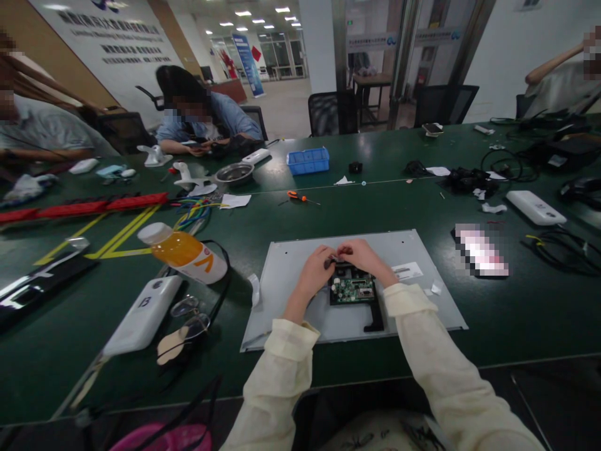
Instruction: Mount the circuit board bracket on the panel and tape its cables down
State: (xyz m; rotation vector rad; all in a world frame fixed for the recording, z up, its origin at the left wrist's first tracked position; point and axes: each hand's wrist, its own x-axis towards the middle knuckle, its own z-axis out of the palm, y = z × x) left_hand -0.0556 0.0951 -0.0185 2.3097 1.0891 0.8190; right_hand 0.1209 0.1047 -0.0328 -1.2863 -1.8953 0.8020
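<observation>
A grey metal panel [291, 275] lies flat on the dark green table in front of me. Near its middle sits a green circuit board [352, 289] in a black frame. My left hand [315, 270] and my right hand [364, 255] meet just above the board's far edge, fingers curled and pinched together around a small dark part that I cannot make out. Both of my sleeves are cream-coloured.
An orange juice bottle [184, 252] lies on its side to the left, next to a white device [143, 313] and glasses [188, 313]. A blue tray [308, 160], a metal bowl [233, 172] and orange pliers [297, 196] sit farther back. Other people sit around the table.
</observation>
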